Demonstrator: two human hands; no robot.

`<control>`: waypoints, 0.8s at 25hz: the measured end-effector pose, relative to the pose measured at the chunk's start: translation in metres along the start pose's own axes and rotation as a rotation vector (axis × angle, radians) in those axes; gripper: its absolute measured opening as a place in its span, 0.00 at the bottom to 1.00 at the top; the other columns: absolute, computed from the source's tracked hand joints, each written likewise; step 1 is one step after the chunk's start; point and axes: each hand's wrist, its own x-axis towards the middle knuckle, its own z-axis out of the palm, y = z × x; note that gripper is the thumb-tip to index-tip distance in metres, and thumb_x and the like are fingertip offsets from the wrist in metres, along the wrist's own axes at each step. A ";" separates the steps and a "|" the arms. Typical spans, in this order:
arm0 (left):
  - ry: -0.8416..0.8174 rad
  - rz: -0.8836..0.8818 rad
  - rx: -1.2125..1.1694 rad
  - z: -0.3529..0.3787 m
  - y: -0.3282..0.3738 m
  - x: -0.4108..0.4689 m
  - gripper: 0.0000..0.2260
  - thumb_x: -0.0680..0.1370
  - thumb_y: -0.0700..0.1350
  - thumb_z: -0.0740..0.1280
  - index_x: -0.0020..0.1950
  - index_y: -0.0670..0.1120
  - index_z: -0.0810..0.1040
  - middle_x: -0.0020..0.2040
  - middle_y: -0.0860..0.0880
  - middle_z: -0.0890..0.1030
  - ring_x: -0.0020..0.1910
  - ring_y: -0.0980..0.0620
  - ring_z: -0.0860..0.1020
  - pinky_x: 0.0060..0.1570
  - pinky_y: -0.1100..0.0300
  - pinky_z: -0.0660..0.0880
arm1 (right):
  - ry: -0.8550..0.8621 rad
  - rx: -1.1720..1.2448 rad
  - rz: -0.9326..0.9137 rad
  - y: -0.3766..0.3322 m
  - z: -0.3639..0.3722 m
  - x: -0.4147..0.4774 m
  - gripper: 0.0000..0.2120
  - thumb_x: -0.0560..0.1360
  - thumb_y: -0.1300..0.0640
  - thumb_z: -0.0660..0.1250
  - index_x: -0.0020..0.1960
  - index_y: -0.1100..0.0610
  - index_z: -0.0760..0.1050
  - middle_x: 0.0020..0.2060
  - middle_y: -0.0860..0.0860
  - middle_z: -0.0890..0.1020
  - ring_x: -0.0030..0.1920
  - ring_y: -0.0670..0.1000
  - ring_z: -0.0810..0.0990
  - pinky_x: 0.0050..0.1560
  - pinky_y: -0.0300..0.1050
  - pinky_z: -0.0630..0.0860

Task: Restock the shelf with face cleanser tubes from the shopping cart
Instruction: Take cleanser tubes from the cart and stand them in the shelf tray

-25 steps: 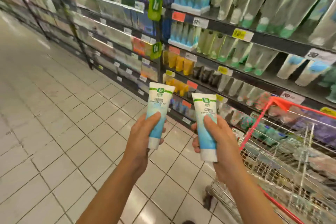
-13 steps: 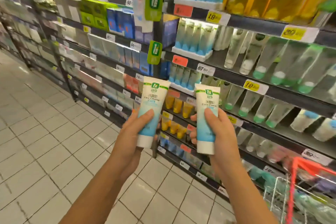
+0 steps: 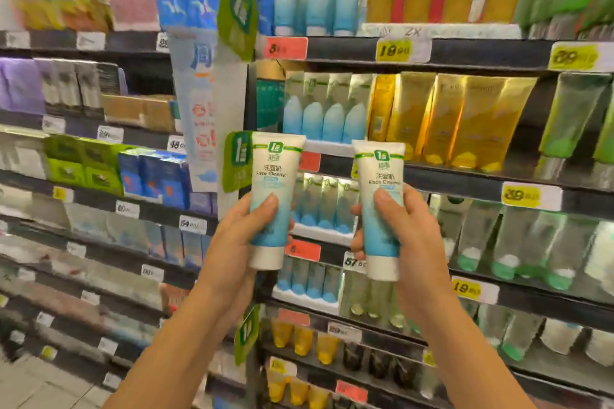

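**A:** Which step is this?

**B:** The carry to the shelf, I'd say. The left hand point(image 3: 239, 242) is wrapped round one face cleanser tube point(image 3: 270, 196), thumb across its front. The right hand point(image 3: 412, 242) grips a second tube point(image 3: 382, 209) the same way. Both tubes are upright, cap down, held up in front of the shelf point(image 3: 465, 178) and not touching it.

**A:** Where do they belong?

**B:** Probably with the row of blue-and-white tubes point(image 3: 324, 118) standing just above and behind them. It could also be the similar row point(image 3: 320, 206) one level down, seen between the two hands. Blur keeps me from matching the labels.

**A:** And the next move?

**B:** Pick the right row, then reach in one hand at a time. Each tube should go on its cap in a free slot, label outward, without knocking the neighbours over.
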 end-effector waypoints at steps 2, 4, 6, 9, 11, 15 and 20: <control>-0.082 0.029 0.021 -0.007 0.015 0.035 0.13 0.67 0.49 0.73 0.50 0.49 0.83 0.43 0.49 0.83 0.40 0.54 0.81 0.37 0.63 0.79 | 0.033 -0.006 -0.058 -0.001 0.016 0.026 0.15 0.72 0.49 0.67 0.56 0.55 0.73 0.40 0.55 0.80 0.27 0.53 0.78 0.27 0.44 0.76; -0.162 0.072 0.043 -0.009 0.030 0.067 0.16 0.69 0.48 0.71 0.54 0.46 0.81 0.43 0.48 0.83 0.38 0.54 0.81 0.34 0.63 0.77 | 0.073 -0.017 -0.125 -0.005 0.031 0.050 0.15 0.72 0.49 0.67 0.56 0.54 0.73 0.38 0.52 0.80 0.27 0.53 0.78 0.27 0.44 0.76; -0.206 0.120 0.076 -0.007 0.043 0.096 0.18 0.69 0.50 0.70 0.56 0.43 0.79 0.43 0.47 0.83 0.37 0.53 0.80 0.33 0.62 0.77 | 0.102 -0.029 -0.192 -0.010 0.046 0.073 0.15 0.71 0.49 0.67 0.54 0.55 0.72 0.34 0.50 0.80 0.27 0.53 0.78 0.26 0.43 0.75; -0.241 0.175 0.053 0.006 0.064 0.136 0.18 0.68 0.52 0.68 0.55 0.46 0.78 0.44 0.50 0.84 0.41 0.55 0.81 0.39 0.62 0.79 | 0.130 -0.041 -0.261 -0.024 0.063 0.107 0.12 0.71 0.49 0.67 0.49 0.55 0.73 0.31 0.49 0.79 0.26 0.52 0.78 0.25 0.42 0.75; -0.243 0.218 0.031 0.018 0.077 0.162 0.15 0.69 0.51 0.65 0.53 0.47 0.78 0.41 0.51 0.83 0.40 0.56 0.81 0.39 0.62 0.78 | 0.147 -0.095 -0.317 -0.036 0.071 0.131 0.11 0.72 0.49 0.69 0.48 0.54 0.73 0.32 0.49 0.78 0.27 0.51 0.79 0.26 0.42 0.75; -0.202 0.312 0.017 0.042 0.104 0.210 0.10 0.77 0.48 0.63 0.56 0.48 0.77 0.45 0.48 0.80 0.42 0.53 0.78 0.38 0.62 0.77 | 0.217 -0.224 -0.467 -0.057 0.079 0.183 0.06 0.74 0.48 0.68 0.47 0.49 0.75 0.37 0.44 0.80 0.36 0.43 0.79 0.37 0.40 0.77; -0.161 0.421 0.068 0.075 0.132 0.259 0.14 0.78 0.48 0.64 0.63 0.46 0.71 0.51 0.49 0.80 0.45 0.54 0.80 0.41 0.62 0.78 | 0.268 -0.268 -0.585 -0.085 0.087 0.245 0.12 0.71 0.47 0.65 0.52 0.52 0.74 0.46 0.49 0.81 0.47 0.49 0.80 0.48 0.49 0.79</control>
